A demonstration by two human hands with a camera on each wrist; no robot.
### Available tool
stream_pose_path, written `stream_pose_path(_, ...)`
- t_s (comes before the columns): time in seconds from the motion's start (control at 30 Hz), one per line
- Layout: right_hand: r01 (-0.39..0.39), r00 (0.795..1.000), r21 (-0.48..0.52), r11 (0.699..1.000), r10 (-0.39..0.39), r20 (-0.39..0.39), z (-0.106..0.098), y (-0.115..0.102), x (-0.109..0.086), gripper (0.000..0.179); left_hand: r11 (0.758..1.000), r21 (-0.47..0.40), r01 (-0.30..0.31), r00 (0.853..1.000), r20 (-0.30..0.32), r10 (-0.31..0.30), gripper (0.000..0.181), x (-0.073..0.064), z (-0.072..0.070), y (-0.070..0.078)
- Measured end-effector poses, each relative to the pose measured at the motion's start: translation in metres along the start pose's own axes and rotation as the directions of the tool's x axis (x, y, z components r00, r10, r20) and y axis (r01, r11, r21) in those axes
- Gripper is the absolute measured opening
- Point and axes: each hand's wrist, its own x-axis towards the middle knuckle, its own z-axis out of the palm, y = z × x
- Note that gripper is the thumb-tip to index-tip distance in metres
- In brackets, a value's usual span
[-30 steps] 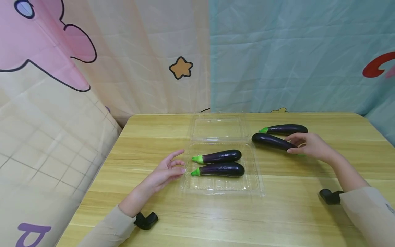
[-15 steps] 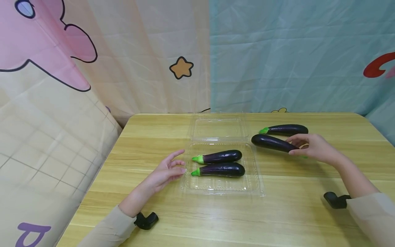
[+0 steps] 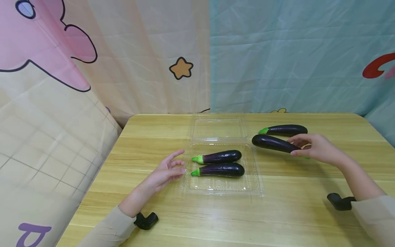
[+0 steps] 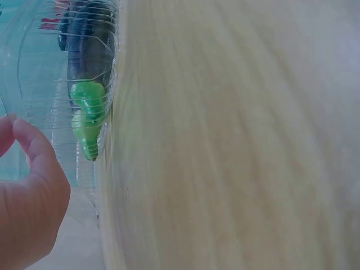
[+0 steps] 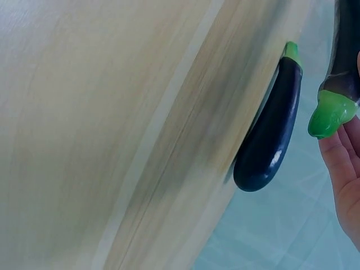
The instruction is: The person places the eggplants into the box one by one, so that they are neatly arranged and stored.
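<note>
Shifted slightly rightward, the right hand (image 3: 318, 148) grips an eggplant (image 3: 271, 142), the left hand (image 3: 163, 174) pinching the clamshell (image 3: 213, 185), presumably steadying it

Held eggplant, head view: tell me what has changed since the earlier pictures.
The right grip has edged toward the view's lower right, and the held eggplant has shifted slightly with it. Nothing was newly taken or let go. The left grip, clear container, its two eggplants and the eggplant lying behind stayed put.
</note>
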Motion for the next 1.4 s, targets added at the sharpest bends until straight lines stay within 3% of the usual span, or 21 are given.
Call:
stream_pose_path(0.73, 0.054, 0.998, -0.013, 0.998, -0.054, -0.033, -0.006, -0.013, -0.006, 0.036, 1.0, 0.0, 0.003, 1.0, 0.002, -0.003, 0.075, 0.001, -0.001, 0.0)
stream_pose_path(1.17, 0.062, 0.998, -0.009, 0.998, -0.063, -0.008, -0.005, -0.029, -0.006, 0.037, 1.0, 0.001, 0.003, 1.0, 0.007, -0.003, 0.076, 0.0, -0.001, 0.001)
stream_pose_path(1.4, 0.104, 0.995, 0.016, 0.994, -0.104, -0.007, -0.001, -0.036, -0.006, 0.036, 1.0, 0.006, 0.003, 1.0, 0.001, -0.003, 0.076, 0.0, 0.0, 0.001)
